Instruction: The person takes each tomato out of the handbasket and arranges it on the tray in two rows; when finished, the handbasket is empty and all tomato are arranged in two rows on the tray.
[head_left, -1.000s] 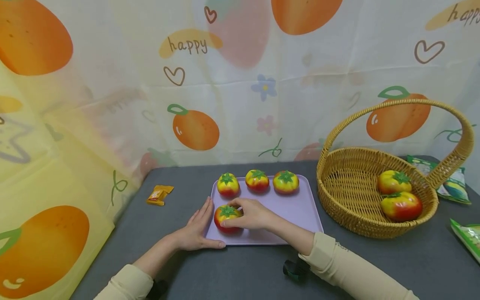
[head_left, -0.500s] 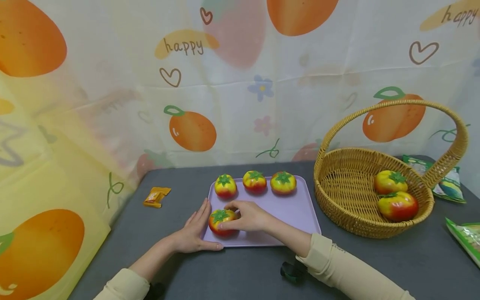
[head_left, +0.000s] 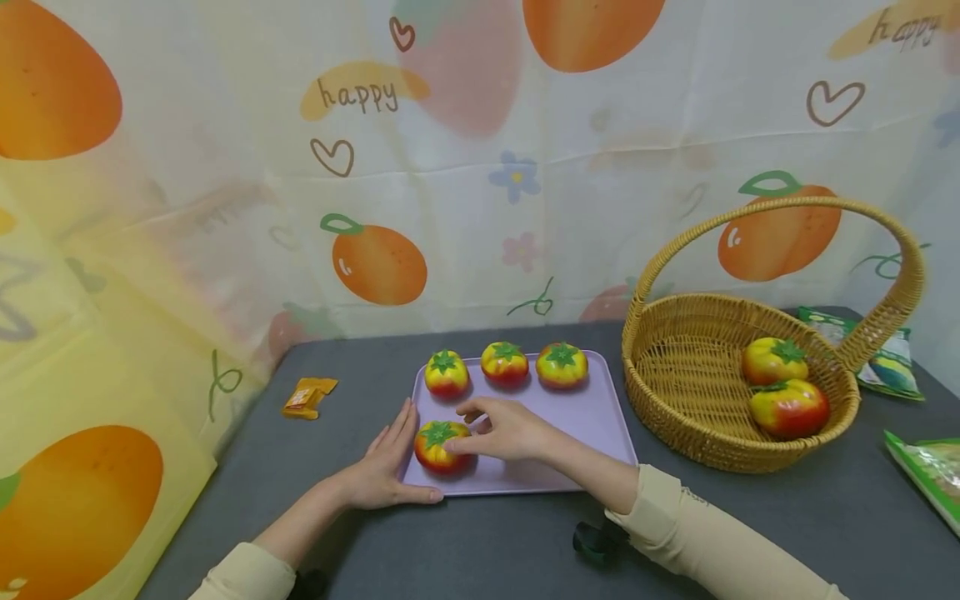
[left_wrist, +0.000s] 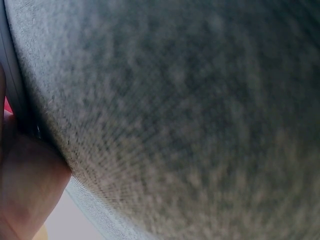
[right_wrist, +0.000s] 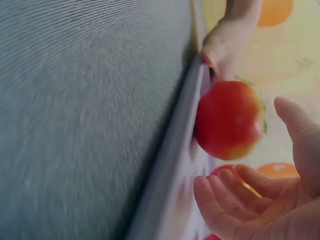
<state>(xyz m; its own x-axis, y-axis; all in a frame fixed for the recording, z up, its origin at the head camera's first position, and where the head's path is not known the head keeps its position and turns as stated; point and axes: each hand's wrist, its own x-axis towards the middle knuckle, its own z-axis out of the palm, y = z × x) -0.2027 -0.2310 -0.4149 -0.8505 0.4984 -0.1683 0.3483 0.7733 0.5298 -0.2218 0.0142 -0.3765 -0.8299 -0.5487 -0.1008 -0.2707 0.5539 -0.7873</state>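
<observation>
A lilac tray [head_left: 585, 417] lies on the grey table. At its front left corner sits a red-and-yellow tomato [head_left: 438, 454] with a green star-shaped top. My right hand [head_left: 506, 429] hovers just right of it, fingers loosely bent. The right wrist view shows a gap between those fingers and the tomato [right_wrist: 230, 120]. My left hand [head_left: 382, 471] rests along the tray's left edge, fingers straight and thumb at the front corner; in the left wrist view only part of the hand [left_wrist: 30, 185] appears beside the tray edge [left_wrist: 12, 65]. Three similar tomatoes [head_left: 505, 365] line the tray's back edge.
A wicker basket [head_left: 690, 400] with a tall handle stands right of the tray, holding two more tomatoes [head_left: 790, 408]. Green snack bags [head_left: 892, 367] lie behind and right of it. An orange-wrapped packet [head_left: 307, 397] lies at left. A fruit-print cloth [head_left: 450, 208] hangs behind.
The right hand has let go of the front tomato, its fingers lifting away to the right. The tomato now rests at the tray's front left. The left hand stays at the edge.
</observation>
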